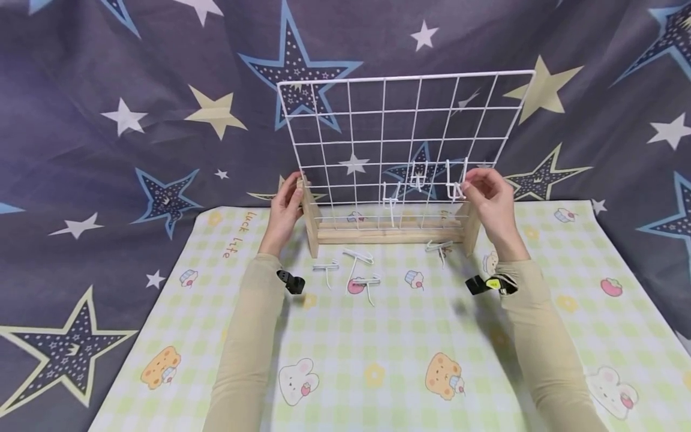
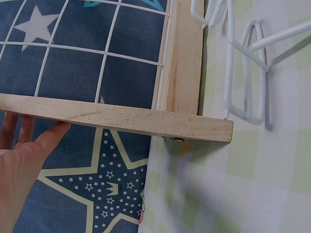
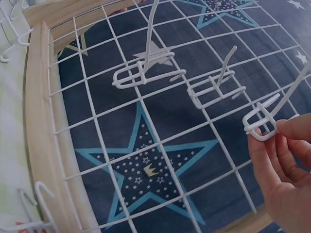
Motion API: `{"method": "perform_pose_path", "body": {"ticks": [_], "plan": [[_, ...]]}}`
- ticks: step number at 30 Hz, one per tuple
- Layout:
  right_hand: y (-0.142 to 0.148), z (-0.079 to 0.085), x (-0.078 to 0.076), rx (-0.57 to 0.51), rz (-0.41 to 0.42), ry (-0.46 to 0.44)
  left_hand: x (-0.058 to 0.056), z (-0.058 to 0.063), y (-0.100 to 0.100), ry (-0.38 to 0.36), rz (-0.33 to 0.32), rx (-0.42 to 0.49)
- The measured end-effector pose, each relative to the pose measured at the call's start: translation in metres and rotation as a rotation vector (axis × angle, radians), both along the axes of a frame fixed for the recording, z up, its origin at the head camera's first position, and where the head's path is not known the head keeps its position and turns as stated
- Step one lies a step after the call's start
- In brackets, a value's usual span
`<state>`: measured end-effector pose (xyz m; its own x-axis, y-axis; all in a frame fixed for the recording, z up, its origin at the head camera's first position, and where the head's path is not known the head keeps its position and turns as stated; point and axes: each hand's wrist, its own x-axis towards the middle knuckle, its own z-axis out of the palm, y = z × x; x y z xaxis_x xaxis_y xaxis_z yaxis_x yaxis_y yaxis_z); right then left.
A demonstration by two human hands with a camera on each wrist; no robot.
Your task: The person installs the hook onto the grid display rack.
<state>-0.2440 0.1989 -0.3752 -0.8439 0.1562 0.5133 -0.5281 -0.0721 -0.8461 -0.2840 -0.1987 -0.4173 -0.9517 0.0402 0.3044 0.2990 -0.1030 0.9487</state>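
Grid (image 1: 384, 120), white wire: one, upright with its top edge free, set between the posts of a wooden stand (image 1: 388, 237).
Left post (image 2: 116, 118): one, with the left hand (image 1: 283, 209) at its upper end. The fingers touch its outer side; whether they close round it, cannot tell.
Held hook (image 3: 262, 137), white: one, at the right part of the grid, pinched between thumb and fingers of the right hand (image 1: 492, 201).
Middle hook (image 3: 209, 90), white: one, on the grid, just beside the held hook.
Left hook (image 3: 142, 73), white: one, on the grid, lower in the head view than the middle hook.
Loose hooks (image 1: 367, 281), white: four, lying in front of the stand; three grouped left of centre, one near the right post (image 1: 471, 228).
Cloth (image 1: 378, 336), green-and-white check, printed with bears, rabbits and cakes: one, under the stand.
Backdrop (image 1: 162, 120), dark with stars: one, behind the grid.
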Motion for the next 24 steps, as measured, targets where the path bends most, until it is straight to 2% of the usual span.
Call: {"method": "perform_pose_path", "body": {"ticks": [11,19,24], "plan": [[-0.008,0.027,-0.002,-0.119,0.057,0.051,0.002,0.004,0.001,-0.025,0.004,-0.004],[-0.012,0.038,-0.004,-0.112,0.039,0.064,0.001,0.001,0.0,-0.013,0.004,-0.004],[-0.013,0.044,-0.005,-0.156,0.035,0.055,0.001,0.002,0.001,-0.032,-0.001,-0.001]]}}
